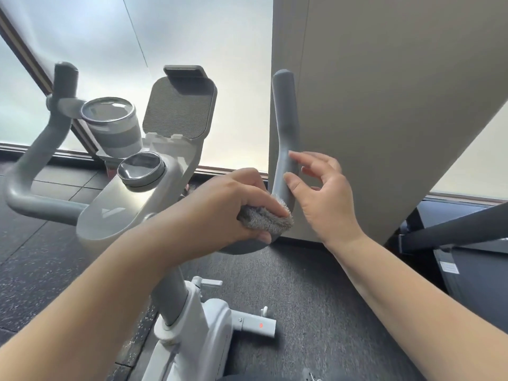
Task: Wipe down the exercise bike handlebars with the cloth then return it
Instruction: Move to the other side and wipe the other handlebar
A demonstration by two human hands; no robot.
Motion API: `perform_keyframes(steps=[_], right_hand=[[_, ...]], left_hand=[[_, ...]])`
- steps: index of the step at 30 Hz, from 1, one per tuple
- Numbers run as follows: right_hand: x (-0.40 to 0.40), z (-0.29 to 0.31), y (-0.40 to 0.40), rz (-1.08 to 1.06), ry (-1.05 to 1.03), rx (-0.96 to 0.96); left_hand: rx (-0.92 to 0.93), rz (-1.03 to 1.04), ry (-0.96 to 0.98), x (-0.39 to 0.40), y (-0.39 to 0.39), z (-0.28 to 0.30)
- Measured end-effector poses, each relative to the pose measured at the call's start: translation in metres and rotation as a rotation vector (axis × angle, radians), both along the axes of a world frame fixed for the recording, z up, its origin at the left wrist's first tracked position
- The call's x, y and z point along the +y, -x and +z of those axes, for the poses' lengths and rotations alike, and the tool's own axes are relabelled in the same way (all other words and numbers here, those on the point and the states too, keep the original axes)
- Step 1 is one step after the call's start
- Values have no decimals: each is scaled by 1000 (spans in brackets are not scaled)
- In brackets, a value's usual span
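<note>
Our left grip [233, 204] clamps the fuzzy cloth [265, 218] vs the right handlebar [286, 127] at its lower bend; right grip [321, 193] hangs slack w/ fingertips near the bar. Risk: loose wad could slip off, skipping the curve.

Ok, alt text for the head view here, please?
A person's left hand grips a fluffy grey cloth against the base of a grey exercise bike's right handlebar, while the right hand touches that bar with relaxed fingers. A grey insulated cup sits in the bike's holder.
</note>
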State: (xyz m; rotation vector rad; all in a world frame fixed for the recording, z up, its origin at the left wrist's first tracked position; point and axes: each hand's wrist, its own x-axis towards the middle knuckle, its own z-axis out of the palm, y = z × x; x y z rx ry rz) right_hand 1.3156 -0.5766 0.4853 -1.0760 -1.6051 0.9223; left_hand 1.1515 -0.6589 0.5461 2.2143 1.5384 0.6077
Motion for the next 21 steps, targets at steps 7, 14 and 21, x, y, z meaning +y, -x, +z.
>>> perform_keyframes(steps=[7, 14, 21], right_hand=[[-14, -4, 3, -41, -7, -19], [-25, -7, 6, -45, 1, -47], [-30, -3, 8, -61, 13, -102]], left_hand=[[23, -68, 110, -9, 18, 2], [-48, -57, 134, -17, 32, 1], [-24, -87, 109, -25, 45, 0]])
